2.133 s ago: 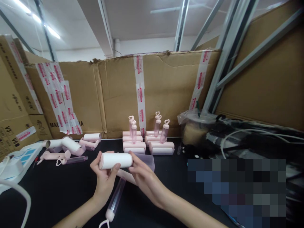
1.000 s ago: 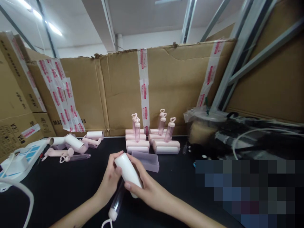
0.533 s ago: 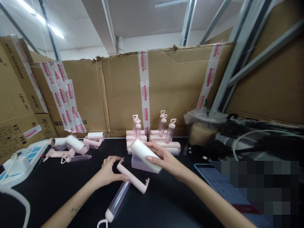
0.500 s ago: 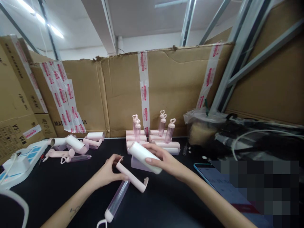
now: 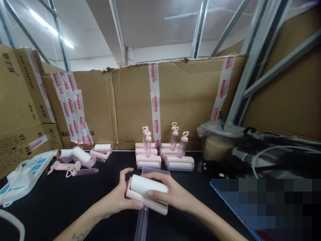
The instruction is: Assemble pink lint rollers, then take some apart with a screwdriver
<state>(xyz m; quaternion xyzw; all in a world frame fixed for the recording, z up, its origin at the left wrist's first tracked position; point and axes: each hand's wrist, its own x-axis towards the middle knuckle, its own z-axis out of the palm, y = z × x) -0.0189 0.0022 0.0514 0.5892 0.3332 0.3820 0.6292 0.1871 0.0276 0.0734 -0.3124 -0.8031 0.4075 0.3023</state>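
My left hand (image 5: 125, 197) grips a pink lint roller frame (image 5: 155, 206) by its left end, thumb below and index finger raised. From the frame a clear purple handle (image 5: 141, 224) points down towards me, its lower end out of view. My right hand (image 5: 170, 190) is closed round a white paper roll (image 5: 147, 185), fingers over the top and thumb in front. The roll lies along the frame's upper side, touching it or very near; whether it is seated I cannot tell. Behind my right hand a translucent purple cover (image 5: 155, 171) rests on the black table.
Several assembled pink lint rollers (image 5: 179, 162) stand in two rows by the cardboard wall (image 5: 130, 110). Loose rolls (image 5: 82, 156) and pink frames (image 5: 65, 166) lie at left beside a power strip (image 5: 37, 170). A drink cup (image 5: 217, 144) and a phone (image 5: 230, 207) are at right.
My right hand has brought the white roll down and left onto the pink frame. The frame has turned flatter and the handle now points more straight down. The view has tilted slightly upward.
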